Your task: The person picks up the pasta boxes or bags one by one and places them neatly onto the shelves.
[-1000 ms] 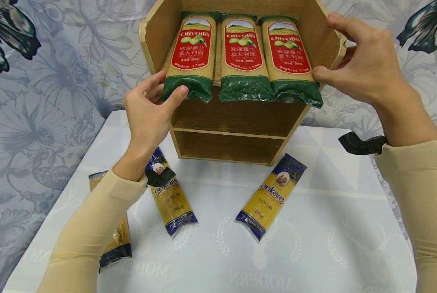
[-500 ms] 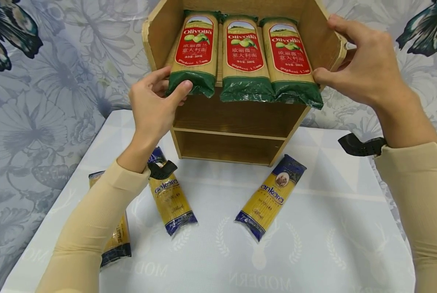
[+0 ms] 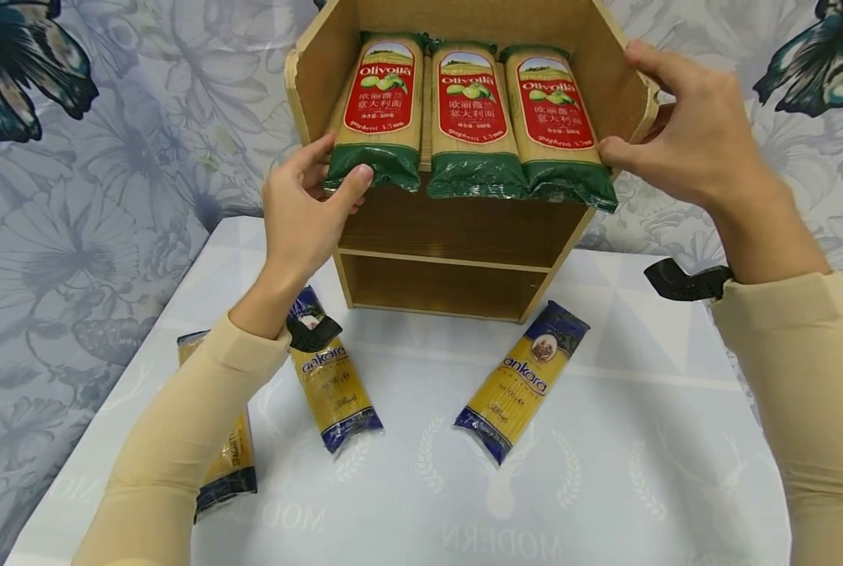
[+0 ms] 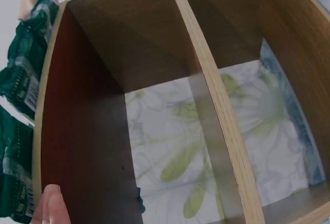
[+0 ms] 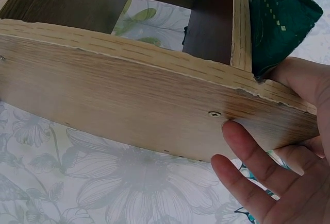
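The left hand (image 3: 304,216) pinches the green lower end of a clear plastic, red-labelled spaghetti pack (image 3: 381,98), thumb on top. The right hand (image 3: 700,130) grips the side of a light-brown wooden shelf unit (image 3: 442,218). Between the hands, two matching packs (image 3: 472,102) lie beside the pinched one on the unit's top shelf, green ends jutting past its front edge. Below the left hand, two yellow-and-blue plastic pasta packets (image 3: 336,393) lie on the white patterned surface (image 3: 605,472), one partly behind the beige sleeve (image 3: 174,440); a third lies below the right hand, towards the left.
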Demonstrator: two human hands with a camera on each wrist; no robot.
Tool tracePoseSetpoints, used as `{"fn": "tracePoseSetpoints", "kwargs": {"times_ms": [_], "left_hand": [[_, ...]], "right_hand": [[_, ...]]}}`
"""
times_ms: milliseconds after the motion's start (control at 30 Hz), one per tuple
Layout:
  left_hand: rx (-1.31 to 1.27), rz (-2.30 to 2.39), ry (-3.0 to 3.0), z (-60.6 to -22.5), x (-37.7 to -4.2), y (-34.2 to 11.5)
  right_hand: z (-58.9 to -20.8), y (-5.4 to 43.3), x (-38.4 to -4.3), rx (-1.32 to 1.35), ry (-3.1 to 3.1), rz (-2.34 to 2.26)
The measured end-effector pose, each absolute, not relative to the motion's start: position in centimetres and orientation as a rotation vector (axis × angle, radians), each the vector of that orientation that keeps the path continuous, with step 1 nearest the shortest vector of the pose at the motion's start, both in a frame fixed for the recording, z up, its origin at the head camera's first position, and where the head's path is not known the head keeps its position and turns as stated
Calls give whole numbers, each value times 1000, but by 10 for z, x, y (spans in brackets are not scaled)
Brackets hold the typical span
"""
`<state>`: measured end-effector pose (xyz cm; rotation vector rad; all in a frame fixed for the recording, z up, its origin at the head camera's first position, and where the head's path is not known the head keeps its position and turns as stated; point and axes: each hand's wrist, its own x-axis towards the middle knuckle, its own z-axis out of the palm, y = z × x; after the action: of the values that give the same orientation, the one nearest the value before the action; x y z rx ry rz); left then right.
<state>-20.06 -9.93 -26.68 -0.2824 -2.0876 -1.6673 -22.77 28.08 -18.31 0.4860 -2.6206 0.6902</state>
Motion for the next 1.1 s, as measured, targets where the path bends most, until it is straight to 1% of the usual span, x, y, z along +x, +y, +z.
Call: {"fn": "tracePoseSetpoints", "kwargs": {"times_ms": [400, 800, 1100], "left_hand": [[-263, -1620, -2111, -265, -168, -113], [-192, -1600, -2091, -275, -132, -149], [0, -1708, -2021, -283, -102, -182]], "right_hand": [[-188, 280, -231, 485, -2619, 673], [-189, 283, -233, 495, -2603, 684], [-188, 283, -232, 490, -2591, 709]]}}
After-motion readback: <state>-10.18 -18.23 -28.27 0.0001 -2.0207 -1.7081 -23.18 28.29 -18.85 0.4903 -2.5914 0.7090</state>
